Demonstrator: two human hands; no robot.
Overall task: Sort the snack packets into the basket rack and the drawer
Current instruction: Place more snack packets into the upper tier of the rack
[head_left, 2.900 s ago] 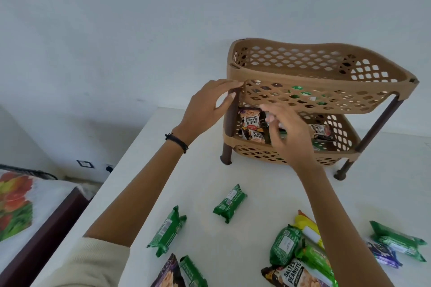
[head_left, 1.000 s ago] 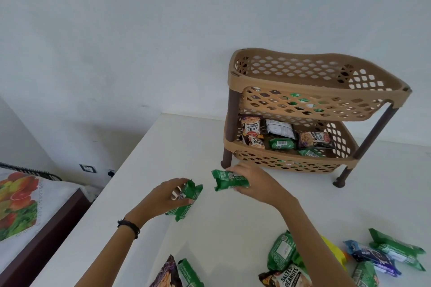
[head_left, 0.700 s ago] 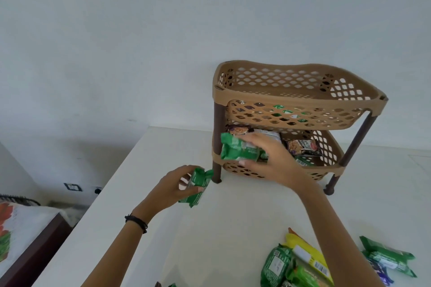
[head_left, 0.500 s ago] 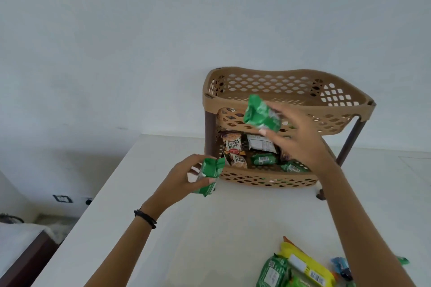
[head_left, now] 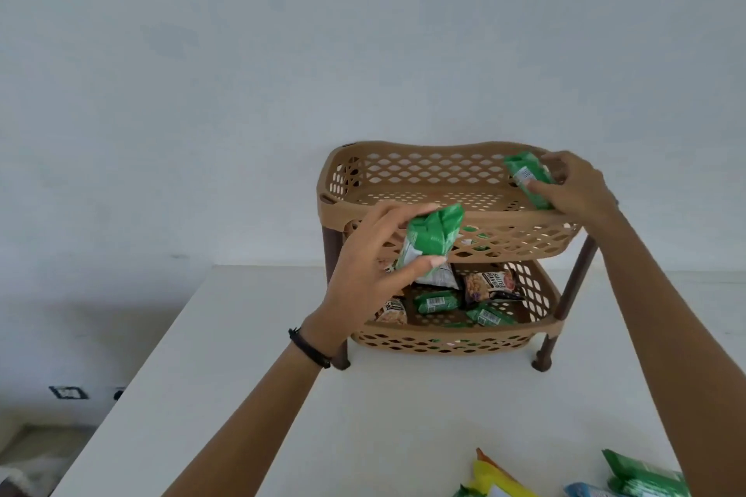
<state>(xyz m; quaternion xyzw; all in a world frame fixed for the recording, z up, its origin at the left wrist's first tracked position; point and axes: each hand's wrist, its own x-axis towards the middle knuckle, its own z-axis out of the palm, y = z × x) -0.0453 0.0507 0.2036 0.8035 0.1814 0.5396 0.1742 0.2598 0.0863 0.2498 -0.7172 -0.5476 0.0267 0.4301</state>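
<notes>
A tan two-tier basket rack [head_left: 403, 210] with brown legs stands on the white table [head_left: 250, 395] against the wall. My right hand [head_left: 577, 190] holds a green snack packet [head_left: 527, 178] over the right end of the top basket, just above its rim. My left hand [head_left: 371, 270] holds another green packet [head_left: 432, 238] in front of the rack's left side, level with the top basket's front wall. The lower basket holds several packets, among them salted peanuts [head_left: 488, 282] and small green ones [head_left: 436, 301]. No drawer is in view.
Loose packets lie at the table's near right edge: a yellow one [head_left: 500, 480] and a green one [head_left: 642, 476]. The table's left edge drops to the floor, where a wall socket [head_left: 66, 391] shows. A plain wall rises close behind the rack.
Both hands picked green packets off the table and rose. The right hand moved up and right to the top basket's right end; the left hand lifted to the rack's front. The view tilted upward.
</notes>
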